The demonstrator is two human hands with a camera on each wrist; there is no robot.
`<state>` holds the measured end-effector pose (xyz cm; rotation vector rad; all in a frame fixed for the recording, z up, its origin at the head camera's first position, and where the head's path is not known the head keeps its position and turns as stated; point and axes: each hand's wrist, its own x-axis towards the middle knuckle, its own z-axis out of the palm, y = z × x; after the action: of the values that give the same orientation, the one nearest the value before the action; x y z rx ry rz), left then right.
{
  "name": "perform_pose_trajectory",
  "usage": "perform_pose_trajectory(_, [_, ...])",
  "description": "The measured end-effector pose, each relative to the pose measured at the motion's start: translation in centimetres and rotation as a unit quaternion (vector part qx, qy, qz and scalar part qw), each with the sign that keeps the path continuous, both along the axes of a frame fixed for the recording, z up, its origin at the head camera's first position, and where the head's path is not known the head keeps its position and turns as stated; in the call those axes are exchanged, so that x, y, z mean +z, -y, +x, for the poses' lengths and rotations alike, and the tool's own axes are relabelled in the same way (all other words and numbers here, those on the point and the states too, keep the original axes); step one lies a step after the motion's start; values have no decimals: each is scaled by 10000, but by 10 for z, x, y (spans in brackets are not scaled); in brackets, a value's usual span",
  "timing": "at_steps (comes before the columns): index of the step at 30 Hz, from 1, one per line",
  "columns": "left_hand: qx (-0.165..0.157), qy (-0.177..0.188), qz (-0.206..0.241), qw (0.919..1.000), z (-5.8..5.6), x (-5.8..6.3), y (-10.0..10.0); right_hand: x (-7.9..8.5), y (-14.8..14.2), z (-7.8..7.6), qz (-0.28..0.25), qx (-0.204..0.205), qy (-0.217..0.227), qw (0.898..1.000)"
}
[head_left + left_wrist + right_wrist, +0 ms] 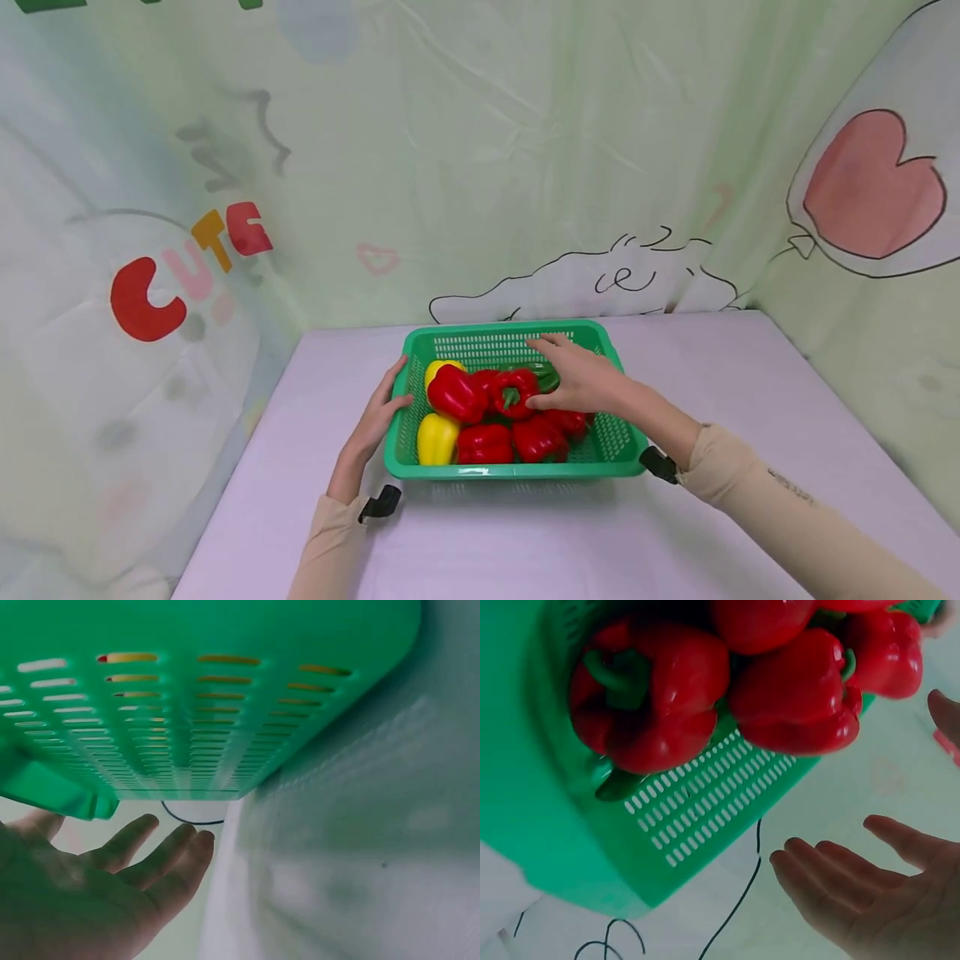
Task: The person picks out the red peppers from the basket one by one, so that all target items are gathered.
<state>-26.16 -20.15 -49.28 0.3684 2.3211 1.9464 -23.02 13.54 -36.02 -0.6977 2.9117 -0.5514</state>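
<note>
A green plastic basket (pixel 517 472) holds several red bell peppers (pixel 485 444) and yellow bell peppers (pixel 437 439), with a long dark green vegetable (pixel 547 377) partly hidden behind them. My left hand (pixel 375 417) is at the basket's left rim; in the left wrist view its fingers (pixel 176 859) extend beside the slotted wall. Over the right part of the basket hovers my right hand (pixel 581 377), fingers spread and thumb beside a red bell pepper (pixel 513 393) with a green stem. The right wrist view shows nothing between its fingers (pixel 817 874).
The basket stands on a table with a pale lilac cover (pixel 697 375). A printed curtain (pixel 480 167) hangs behind it and along both sides. Black bands (pixel 381 503) sit at both wrists, over beige sleeves (pixel 327 542).
</note>
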Motion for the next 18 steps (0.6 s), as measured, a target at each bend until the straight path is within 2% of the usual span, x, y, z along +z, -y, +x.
perform_pose_trajectory(5, [-27,25,287,9996,0,-2,0,1,17,-4,327,4,308,9990])
perform_pose_trajectory(11, [-30,158,529,9985,2,-3,-1,-7,32,-19,829,46,487,9954])
perform_pose_trajectory(18, [-174,194,658,9975,2,-3,-3,-15,37,-23,965,110,781,9922])
